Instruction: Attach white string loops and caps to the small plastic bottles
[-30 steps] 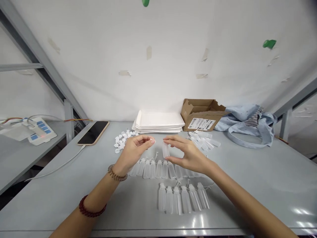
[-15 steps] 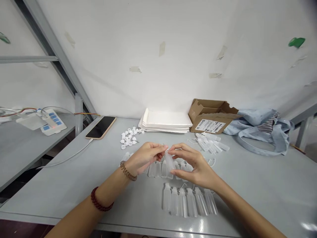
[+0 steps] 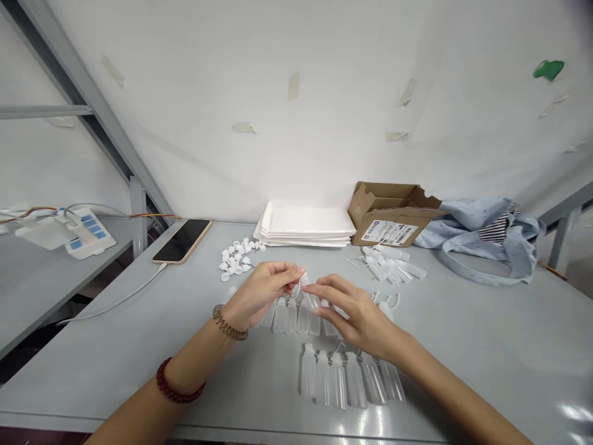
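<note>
"Can any wording be read?"
"None can be made out with certainty."
"Is print seen anywhere?"
"A white label (image 3: 390, 233) is borne on the front of the cardboard box (image 3: 407, 217), toward three o'clock from the middle of the view. It is filled with black print, set in rows and darker blocks, but the characters are too small to be told."
"Can a brand or number be picked out there?"
"Neither can be deciphered."
"And toward nine o'clock?"
"Blue patches (image 3: 92, 227) are shown on a white power strip (image 3: 106, 241). Whether anything is printed on them cannot be told, so small are they seen."
</note>
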### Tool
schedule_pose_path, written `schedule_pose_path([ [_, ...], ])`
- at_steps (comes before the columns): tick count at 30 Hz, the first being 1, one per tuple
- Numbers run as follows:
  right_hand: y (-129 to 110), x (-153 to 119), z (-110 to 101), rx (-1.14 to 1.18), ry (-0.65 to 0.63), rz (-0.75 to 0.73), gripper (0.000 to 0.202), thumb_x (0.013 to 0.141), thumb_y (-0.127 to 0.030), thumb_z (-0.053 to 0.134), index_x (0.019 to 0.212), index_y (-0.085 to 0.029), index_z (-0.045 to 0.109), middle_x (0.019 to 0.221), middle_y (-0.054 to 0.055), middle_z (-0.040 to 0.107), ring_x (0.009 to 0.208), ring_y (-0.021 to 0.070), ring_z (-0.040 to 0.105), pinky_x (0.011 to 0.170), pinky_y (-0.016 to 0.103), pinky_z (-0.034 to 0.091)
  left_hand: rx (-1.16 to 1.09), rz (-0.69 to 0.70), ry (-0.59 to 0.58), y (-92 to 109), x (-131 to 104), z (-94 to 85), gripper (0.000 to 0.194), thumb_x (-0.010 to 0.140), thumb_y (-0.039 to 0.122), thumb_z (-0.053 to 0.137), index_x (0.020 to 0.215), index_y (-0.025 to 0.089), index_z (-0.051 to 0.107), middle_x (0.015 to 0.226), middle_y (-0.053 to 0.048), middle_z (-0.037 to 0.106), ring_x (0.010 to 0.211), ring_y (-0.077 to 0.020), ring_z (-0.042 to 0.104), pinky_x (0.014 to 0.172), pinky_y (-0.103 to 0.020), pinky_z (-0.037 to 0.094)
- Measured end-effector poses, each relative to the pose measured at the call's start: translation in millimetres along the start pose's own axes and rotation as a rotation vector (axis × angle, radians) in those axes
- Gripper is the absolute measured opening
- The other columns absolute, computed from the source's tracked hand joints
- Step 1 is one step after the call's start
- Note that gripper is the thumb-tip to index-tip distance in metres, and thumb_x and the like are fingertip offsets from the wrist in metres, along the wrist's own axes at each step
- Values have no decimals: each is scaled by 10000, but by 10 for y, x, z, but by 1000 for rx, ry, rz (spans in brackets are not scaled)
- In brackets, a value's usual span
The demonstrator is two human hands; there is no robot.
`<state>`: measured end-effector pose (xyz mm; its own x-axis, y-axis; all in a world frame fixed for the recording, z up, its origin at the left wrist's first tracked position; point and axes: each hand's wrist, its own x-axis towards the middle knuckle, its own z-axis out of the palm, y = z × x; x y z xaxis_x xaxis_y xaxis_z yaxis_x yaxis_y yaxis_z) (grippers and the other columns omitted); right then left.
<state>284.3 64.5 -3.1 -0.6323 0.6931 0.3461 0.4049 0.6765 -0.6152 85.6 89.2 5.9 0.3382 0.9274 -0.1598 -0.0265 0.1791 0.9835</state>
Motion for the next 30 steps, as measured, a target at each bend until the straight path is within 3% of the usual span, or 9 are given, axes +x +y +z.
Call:
schedule_pose_path([
  [5, -26, 1, -4, 32, -83, -6, 350, 896, -108, 406, 1184, -240, 554, 956, 64, 553, 785, 146, 555, 699, 288, 481, 131, 71, 24, 27, -25, 13, 246, 774, 388, 610, 690, 157, 606, 669, 12, 508, 657, -119, 442, 648, -256, 385],
  [12, -78, 16, 9, 254, 72, 131, 77, 841, -196, 565, 865, -182, 637, 779, 23, 604, 666, 120, 529, 612, 252, 435, 205, 154, -5, 46, -47, 32, 200, 782, 360, 628, 808, 165, 663, 800, -15, 617, 741, -132, 522, 695, -254, 429],
  [18, -61, 30, 27, 716, 43, 397, 122, 843, -269, 588, 798, -183, 514, 648, -12, 597, 569, 105, 542, 552, 243, 429, 225, 209, -158, 80, -62, -36, 204, 806, 325, 623, 939, 178, 670, 925, -44, 644, 871, -171, 577, 783, -296, 475],
  [21, -30, 41, 40, 987, -1, 397, 206, 822, -277, 627, 791, -189, 444, 720, 16, 648, 617, 120, 602, 563, 245, 455, 255, 247, -246, 124, -81, -66, 177, 838, 285, 586, 937, 167, 673, 903, -44, 640, 829, -159, 589, 779, -300, 480],
  [26, -30, 40, 92, 1351, -90, 410, 309, 804, -264, 657, 782, -208, 354, 754, 39, 690, 562, 115, 630, 509, 215, 467, 213, 269, -241, 144, -98, -94, 160, 812, 235, 622, 947, 167, 675, 912, -45, 632, 844, -151, 577, 768, -285, 491],
  [30, -61, 25, 126, 1490, -129, 409, 352, 798, -277, 665, 764, -216, 320, 769, 37, 688, 567, 119, 642, 484, 199, 470, 107, 287, -287, 121, -95, -109, 226, 809, 190, 631, 1035, 194, 644, 923, -32, 640, 880, -143, 590, 802, -283, 493],
])
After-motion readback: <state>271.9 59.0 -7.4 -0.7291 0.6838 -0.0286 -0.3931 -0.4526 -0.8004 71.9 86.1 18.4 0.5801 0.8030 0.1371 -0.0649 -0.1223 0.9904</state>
